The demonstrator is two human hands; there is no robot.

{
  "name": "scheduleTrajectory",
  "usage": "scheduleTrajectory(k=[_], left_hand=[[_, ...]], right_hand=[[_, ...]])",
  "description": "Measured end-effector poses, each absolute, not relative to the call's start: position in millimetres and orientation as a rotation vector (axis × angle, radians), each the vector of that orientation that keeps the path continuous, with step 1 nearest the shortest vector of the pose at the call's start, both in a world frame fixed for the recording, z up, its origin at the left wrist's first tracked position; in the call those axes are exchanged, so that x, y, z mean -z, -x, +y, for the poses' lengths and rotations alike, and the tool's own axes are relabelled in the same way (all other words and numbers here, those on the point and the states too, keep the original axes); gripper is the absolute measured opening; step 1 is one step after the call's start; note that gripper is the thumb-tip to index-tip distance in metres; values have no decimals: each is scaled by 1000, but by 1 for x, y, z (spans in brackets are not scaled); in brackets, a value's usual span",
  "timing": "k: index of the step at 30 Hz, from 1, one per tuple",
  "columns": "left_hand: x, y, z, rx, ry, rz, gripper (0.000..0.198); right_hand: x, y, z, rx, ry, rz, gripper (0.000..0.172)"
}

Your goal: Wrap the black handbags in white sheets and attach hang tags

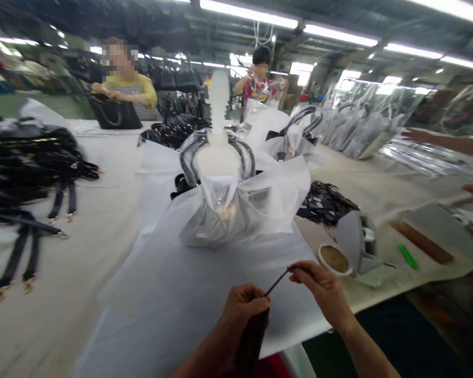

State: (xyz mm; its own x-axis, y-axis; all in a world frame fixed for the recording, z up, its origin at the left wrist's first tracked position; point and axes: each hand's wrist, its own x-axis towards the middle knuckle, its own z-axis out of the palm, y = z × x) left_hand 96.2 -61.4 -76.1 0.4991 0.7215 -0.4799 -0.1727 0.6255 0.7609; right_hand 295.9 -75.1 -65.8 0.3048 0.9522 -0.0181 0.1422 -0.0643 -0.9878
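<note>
Tag (253, 338) in left hand (242, 305), at near edge of worktop (102, 220). Long axis runs up and slightly right; cord (276, 282) leaves the top, slanting upper right. Left fingers closed round tag's top; right hand (319, 286) fingers pinched tight on cord's far end. Tag's top partly covered, lower end lost in dark. Tag dark, narrow; cord thin, straight, dark.
</note>
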Motion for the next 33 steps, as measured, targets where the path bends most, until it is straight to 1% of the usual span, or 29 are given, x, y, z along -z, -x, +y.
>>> scheduleTrajectory(k=[9,15,18,22,28,33], left_hand=[[84,-87,-64,-619,-750,946,26],[91,-87,-62,-630,-867,957,31],[93,-89,-63,-632,-860,921,29],[97,-89,-65,-645,-870,934,30],[91,-73,-66,-656,-792,961,29],[77,-62,-56,-662,-864,948,35]], right_hand=[[71,-268,-63,-963,1380,-779,35],[67,-251,-59,-1043,1204,-550,31],[62,-240,-57,-1093,1083,-456,28],[63,-232,-55,-1127,1009,-519,21],[65,-229,-52,-889,1196,-652,26],[56,-227,-52,-817,1272,-909,22]])
